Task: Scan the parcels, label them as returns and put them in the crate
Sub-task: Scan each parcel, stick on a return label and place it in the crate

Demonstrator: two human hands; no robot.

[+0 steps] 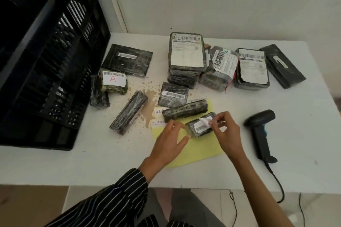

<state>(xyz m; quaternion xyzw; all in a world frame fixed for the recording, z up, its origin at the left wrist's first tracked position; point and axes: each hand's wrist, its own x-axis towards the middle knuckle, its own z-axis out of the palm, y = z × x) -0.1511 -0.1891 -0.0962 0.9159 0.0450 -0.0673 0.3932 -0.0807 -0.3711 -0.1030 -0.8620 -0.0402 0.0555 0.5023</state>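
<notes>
White counter against a pale wall. Left: black slatted plastic crate. Just right of it, loose black film-wrapped parcels, one with a white tag marked A.

Centre near: yellow paper sheet, handwritten return stickers at its left edge. On the sheet lies the small black film-wrapped parcel being labelled, barcode up, well apart from the crate.

Judgement: light, fairly stiff block. The film is glossy, so likely slippery. Best taken across its short sides, clear of barcode and fresh sticker.

Left hand: fingers spread and relaxed, thumb tip touching the parcel's near-left end. It grips nothing, steadying only.

Right hand: thumb and forefinger pinch a white sticker over the parcel's top face, one end curled up, not pressed flat yet.

Far: stack of bigger parcels with shipping labels. Right: black handheld barcode scanner lying on the counter, cable running off the near edge, untouched.
</notes>
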